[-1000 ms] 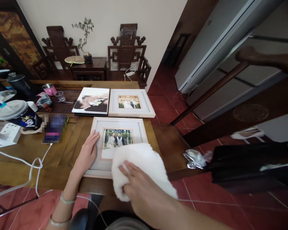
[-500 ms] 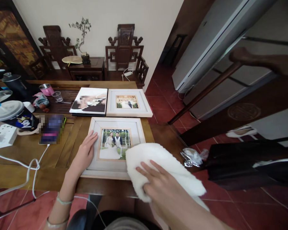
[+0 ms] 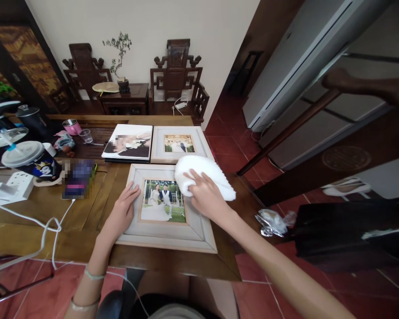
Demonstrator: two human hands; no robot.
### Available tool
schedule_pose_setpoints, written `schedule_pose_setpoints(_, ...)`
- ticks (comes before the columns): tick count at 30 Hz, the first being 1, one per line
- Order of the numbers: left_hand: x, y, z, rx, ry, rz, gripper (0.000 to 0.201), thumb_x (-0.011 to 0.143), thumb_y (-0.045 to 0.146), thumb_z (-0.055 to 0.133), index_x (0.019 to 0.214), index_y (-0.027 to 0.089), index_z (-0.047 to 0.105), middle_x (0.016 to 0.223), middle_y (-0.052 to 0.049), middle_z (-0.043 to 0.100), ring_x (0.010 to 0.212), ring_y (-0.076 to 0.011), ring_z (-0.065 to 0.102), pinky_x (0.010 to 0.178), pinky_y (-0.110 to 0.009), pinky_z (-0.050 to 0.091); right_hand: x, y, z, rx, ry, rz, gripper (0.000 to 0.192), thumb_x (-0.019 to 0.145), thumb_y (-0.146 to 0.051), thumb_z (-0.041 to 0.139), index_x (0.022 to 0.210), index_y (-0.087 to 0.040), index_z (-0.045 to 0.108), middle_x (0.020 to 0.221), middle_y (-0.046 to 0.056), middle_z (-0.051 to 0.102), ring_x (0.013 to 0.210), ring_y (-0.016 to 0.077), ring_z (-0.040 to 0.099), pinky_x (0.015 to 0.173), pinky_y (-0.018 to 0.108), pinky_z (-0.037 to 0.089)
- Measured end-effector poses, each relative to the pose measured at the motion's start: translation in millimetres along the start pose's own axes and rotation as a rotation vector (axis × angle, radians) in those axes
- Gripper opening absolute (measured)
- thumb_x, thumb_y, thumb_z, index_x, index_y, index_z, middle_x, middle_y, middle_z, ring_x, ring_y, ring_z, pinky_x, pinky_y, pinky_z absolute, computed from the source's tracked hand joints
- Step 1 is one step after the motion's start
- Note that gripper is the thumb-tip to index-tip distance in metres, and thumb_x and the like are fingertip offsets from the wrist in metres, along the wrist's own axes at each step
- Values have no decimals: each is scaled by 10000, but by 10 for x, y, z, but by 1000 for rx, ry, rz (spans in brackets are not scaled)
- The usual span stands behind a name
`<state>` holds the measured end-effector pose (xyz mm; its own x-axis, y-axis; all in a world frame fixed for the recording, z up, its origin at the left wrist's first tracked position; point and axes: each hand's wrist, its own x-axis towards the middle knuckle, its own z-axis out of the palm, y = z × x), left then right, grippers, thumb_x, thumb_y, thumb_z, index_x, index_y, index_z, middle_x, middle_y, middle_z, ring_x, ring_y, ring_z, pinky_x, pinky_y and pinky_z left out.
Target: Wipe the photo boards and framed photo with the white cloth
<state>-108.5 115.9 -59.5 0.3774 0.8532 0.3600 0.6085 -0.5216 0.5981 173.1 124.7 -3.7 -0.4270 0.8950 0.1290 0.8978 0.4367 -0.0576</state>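
- Pressing a white cloth (image 3: pixel 202 175) onto the upper right corner of the near frame (image 3: pixel 166 208), the right hand (image 3: pixel 204 195) lies flat on it with fingers spread; its grip is loose, palm down on the cloth rather than closed round it.
- The left hand (image 3: pixel 121 212) rests open on the frame's left border, fingers stretched toward the photo, holding nothing.
- The frame lies flat on the tabletop (image 3: pixel 96 186), close to the near edge; its photo shows two people standing outdoors.
- The cloth overhangs the frame's right side and reaches toward the far frame (image 3: pixel 179 144).
- That far frame lies just behind the near one, and a photo book (image 3: pixel 128 141) lies touching its left side.
- Left of the frames sit a phone (image 3: pixel 78 177) with a white cable (image 3: pixel 53 226), a power strip (image 3: pixel 18 184) and a lidded cup (image 3: pixel 29 157).
- Farther back are a pink cup (image 3: pixel 71 126) and a clear cup (image 3: pixel 85 135).
- A crumpled wrapper (image 3: pixel 272 219) lies on the wood to the right.
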Motion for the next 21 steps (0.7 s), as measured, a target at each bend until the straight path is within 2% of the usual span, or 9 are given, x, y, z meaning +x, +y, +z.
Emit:
schedule_pose_setpoints(4, 6, 19, -11, 0, 4, -24, 478, 878, 68, 343, 1295, 164, 555, 1370, -113, 529, 1398, -230, 318, 1144, -514, 288, 139, -75, 116, -6, 119, -45, 335, 667, 22, 479, 855, -82, 736, 1413, 180, 472, 1385, 340, 309, 1119, 540, 279)
schedule_pose_setpoints(9, 15, 23, -17, 1, -1, -33, 473, 878, 73, 344, 1294, 152, 554, 1374, -113, 525, 1399, -221, 315, 1148, -508, 279, 184, 8, 198, 62, 287, -50, 354, 678, 42, 437, 727, -156, 727, 1464, 76, 429, 1424, 321, 213, 1129, 609, 235)
schedule_pose_setpoints(11, 16, 17, -15, 0, -1, -35, 473, 878, 73, 345, 1294, 153, 555, 1373, -113, 526, 1399, -220, 315, 1149, -509, 278, 191, 84, 171, 84, 325, -48, 360, 710, 34, 424, 688, -174, 718, 1468, 44, 425, 1433, 315, 182, 1126, 621, 238)
schedule_pose_setpoints(13, 16, 13, -12, 2, -3, -42, 473, 877, 72, 347, 1294, 153, 556, 1370, -114, 529, 1398, -220, 318, 1148, -508, 280, 190, 150, 90, 79, 338, -56, 382, 749, 27, 405, 731, -178, 727, 1474, 27, 417, 1441, 295, 155, 1141, 592, 232)
schedule_pose_setpoints(15, 14, 9, -9, 5, -4, -48, 477, 874, 69, 352, 1296, 158, 556, 1367, -111, 532, 1397, -221, 320, 1147, -508, 282, 177, 193, -29, 60, 366, -29, 427, 773, 34, 380, 897, -170, 734, 1482, 26, 406, 1448, 265, 134, 1155, 553, 229)
schedule_pose_setpoints(18, 12, 8, -7, 3, 0, -46, 484, 868, 68, 361, 1298, 173, 557, 1373, -99, 529, 1397, -225, 319, 1147, -508, 283, 141, 198, -177, 30, 438, 87, 514, 768, 60, 375, 1127, -158, 672, 1501, 35, 374, 1456, 247, 94, 1157, 530, 241)
schedule_pose_setpoints(19, 12, 9, -7, 3, 0, -46, 483, 867, 69, 363, 1297, 172, 559, 1375, -100, 528, 1397, -227, 319, 1147, -508, 282, 129, 181, -191, 21, 433, 92, 510, 764, 63, 385, 1109, -167, 681, 1508, 27, 361, 1457, 253, 80, 1152, 535, 249)
schedule_pose_setpoints(21, 13, 7, -8, 2, -3, -48, 477, 869, 76, 368, 1296, 166, 561, 1374, -104, 529, 1396, -232, 322, 1148, -506, 278, 114, 121, -147, 8, 350, 22, 435, 749, 66, 421, 933, -174, 734, 1509, 21, 359, 1455, 284, 79, 1139, 548, 270)
